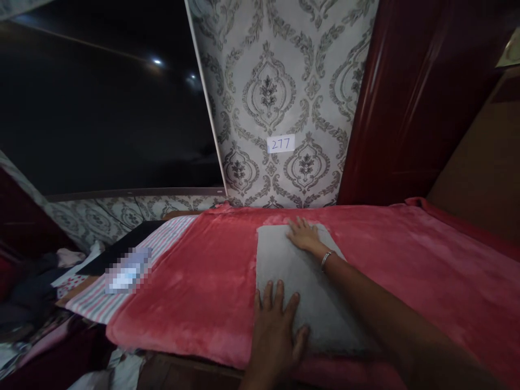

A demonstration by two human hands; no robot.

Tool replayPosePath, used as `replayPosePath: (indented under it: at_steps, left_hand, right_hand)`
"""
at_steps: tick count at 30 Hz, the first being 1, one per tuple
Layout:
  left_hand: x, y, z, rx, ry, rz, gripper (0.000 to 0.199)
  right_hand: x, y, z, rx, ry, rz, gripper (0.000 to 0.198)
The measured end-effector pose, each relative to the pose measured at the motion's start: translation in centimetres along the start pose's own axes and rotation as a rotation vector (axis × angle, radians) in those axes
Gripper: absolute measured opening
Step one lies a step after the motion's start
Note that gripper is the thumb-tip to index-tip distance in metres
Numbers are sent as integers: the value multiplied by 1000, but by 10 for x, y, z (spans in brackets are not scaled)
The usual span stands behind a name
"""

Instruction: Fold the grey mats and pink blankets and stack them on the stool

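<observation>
- At the far left, through the head camera I was following, I saw a jumbled pile of fabrics [32, 292], low and in shadow.
- Above it, a large black screen [105, 108] filled the upper left, reflecting small lights.
- Next came a flat black panel [117, 249], partly under a striped cloth [101, 300]; on the stripes lay an object [129, 271] too pixelated for me to identify.
- A plush red blanket [195, 281] spread from beside the stripes towards the right edge.
- Near the middle, my left hand [274, 325] rested palm down, fingers and thumb spread, at the near left part of a grey cloth [280, 252].
- That roughly rectangular cloth lay flat on the red blanket, its long side running away from me.
- Beyond it, a white label [280, 143] reading "277" showed against grey patterned wallpaper [268, 86].
- My right hand [304, 235] reached across to the cloth's far edge, palm down and fingers fanned, gripping nothing; a silver bracelet [325, 261] circled the wrist.
- Farther right, a glossy dark red panel [398, 97] stood upright, with a brown surface [483, 162] beside it.
</observation>
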State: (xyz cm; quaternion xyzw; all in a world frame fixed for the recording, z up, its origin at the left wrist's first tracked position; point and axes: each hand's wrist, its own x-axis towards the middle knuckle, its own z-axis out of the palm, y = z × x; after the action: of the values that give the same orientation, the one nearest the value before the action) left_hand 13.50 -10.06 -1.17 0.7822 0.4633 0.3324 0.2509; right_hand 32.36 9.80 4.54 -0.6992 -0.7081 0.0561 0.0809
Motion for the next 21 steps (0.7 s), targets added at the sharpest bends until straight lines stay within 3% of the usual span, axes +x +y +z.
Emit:
replayPosePath:
  at_steps: [4, 8, 10, 12, 15, 18, 21]
  left_hand:
    - [-8, 3, 0, 57, 43, 14, 53]
    - [2, -6, -27, 3, 8, 57, 33]
    - [31, -17, -52, -167, -2, 16, 38]
    - [76, -34, -76, -333, 112, -124, 36]
    - [154, -60, -96, -480, 300, -399, 14]
    - [209, -83, -92, -495, 255, -504, 19]
    - [227, -102, -76, -517, 181, -553, 26]
  right_hand:
    - [3, -48, 9, 54, 9, -239, 72]
    - [0, -60, 28, 80, -82, -278, 69]
    - [-2, -57, 33, 89, -75, -277, 69]
    - [-2, -54, 34, 101, -62, -278, 69]
    - [-3, -54, 32, 117, -57, -276, 70]
    - [-2, -53, 31, 136, -70, -279, 69]
    - [0, -52, 33, 165, -75, -285, 70]
